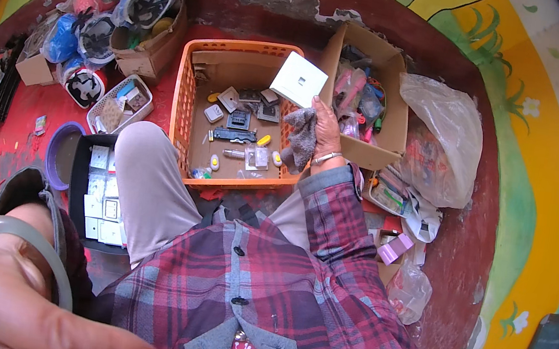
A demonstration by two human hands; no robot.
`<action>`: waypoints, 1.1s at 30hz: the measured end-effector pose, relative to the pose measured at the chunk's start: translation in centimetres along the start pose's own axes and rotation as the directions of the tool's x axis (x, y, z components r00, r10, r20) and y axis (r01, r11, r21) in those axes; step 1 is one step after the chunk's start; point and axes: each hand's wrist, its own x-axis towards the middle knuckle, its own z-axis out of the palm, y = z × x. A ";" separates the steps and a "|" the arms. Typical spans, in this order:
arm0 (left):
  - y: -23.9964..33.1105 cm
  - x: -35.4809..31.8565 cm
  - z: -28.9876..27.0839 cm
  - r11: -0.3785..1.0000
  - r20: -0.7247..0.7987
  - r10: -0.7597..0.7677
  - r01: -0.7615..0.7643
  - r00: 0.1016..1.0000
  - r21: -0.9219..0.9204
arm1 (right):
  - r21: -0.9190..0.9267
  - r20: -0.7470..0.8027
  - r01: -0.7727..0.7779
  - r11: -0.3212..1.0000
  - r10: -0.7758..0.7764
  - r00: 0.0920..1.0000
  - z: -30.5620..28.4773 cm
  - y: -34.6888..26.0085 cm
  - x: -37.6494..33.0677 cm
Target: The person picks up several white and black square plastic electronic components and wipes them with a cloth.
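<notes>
My right hand (326, 130) is closed on a white square wall socket plate (299, 80) with a small opening in its middle. A dark grey cloth (299, 134) hangs from the same hand. Both are above the right side of an orange plastic basket (235, 185). My left hand (39, 305), with a pale bangle (57, 260) at its wrist, is raised very close at the lower left. One of its fingers stretches to the right and holds nothing visible; the other fingers are mostly hidden.
Cardboard in the basket bears a dark switch module (238, 120) and several small parts. A black tray (78, 203) of white plates stands beside my left knee, near a purple basin (60, 161). Cardboard boxes (381, 162) and a clear plastic bag (445, 112) stand along the wall.
</notes>
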 end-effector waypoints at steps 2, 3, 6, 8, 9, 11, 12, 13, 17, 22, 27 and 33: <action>-0.5 -1.2 -1.1 0.998 -0.019 0.011 -0.012 1.000 -0.055 | 0.017 0.012 0.008 1.000 -0.008 1.000 -0.4 0.1 0.0; -0.7 -1.9 -1.6 0.996 -0.045 0.000 -0.004 0.999 -0.094 | 0.012 0.014 0.028 1.000 -0.028 1.000 -0.4 0.5 0.4; -2.7 -4.9 -0.7 0.948 -0.327 -0.182 0.078 0.927 -0.308 | 0.023 0.040 0.056 0.998 -0.057 0.998 0.4 0.8 1.0; -6.6 -5.6 6.0 0.867 -0.618 -0.483 0.240 0.620 -0.437 | 0.031 0.016 0.088 0.996 -0.089 0.996 0.5 0.3 1.0; -8.4 -5.9 9.3 0.797 -0.729 -0.599 0.337 0.331 -0.501 | 0.064 0.038 0.079 0.995 -0.082 0.996 1.9 -0.1 1.1; -14.6 -6.9 12.5 0.511 -0.496 -0.853 0.065 0.165 -0.857 | 0.076 0.045 0.107 0.991 -0.110 0.993 5.0 -1.4 1.1; -17.2 -8.1 15.2 0.401 -0.413 -0.897 -0.102 0.156 -0.910 | 0.058 0.059 0.107 0.993 -0.110 0.992 5.7 -1.7 1.1; -19.0 -8.7 16.9 0.223 -0.245 -0.966 -0.216 0.084 -0.951 | 0.044 0.069 0.107 0.993 -0.110 0.991 6.3 -2.1 1.4; -23.3 -9.3 19.9 0.110 -0.142 -0.981 -0.228 0.129 -0.968 | 0.087 0.090 0.063 0.994 -0.071 0.993 9.0 -1.9 2.8; -27.0 -7.8 19.9 0.211 -0.321 -0.896 -0.341 0.308 -0.916 | 0.167 0.101 -0.065 0.984 0.048 0.994 11.4 0.0 4.6; -28.9 -9.1 19.2 0.177 -0.310 -0.906 -0.406 0.290 -0.897 | 0.217 0.290 -0.341 0.915 0.273 0.917 12.3 2.3 5.3; -29.4 -9.8 18.4 0.023 -0.182 -0.961 -0.594 0.210 -0.804 | -0.227 0.100 -0.390 0.892 0.420 0.902 11.3 -0.1 6.3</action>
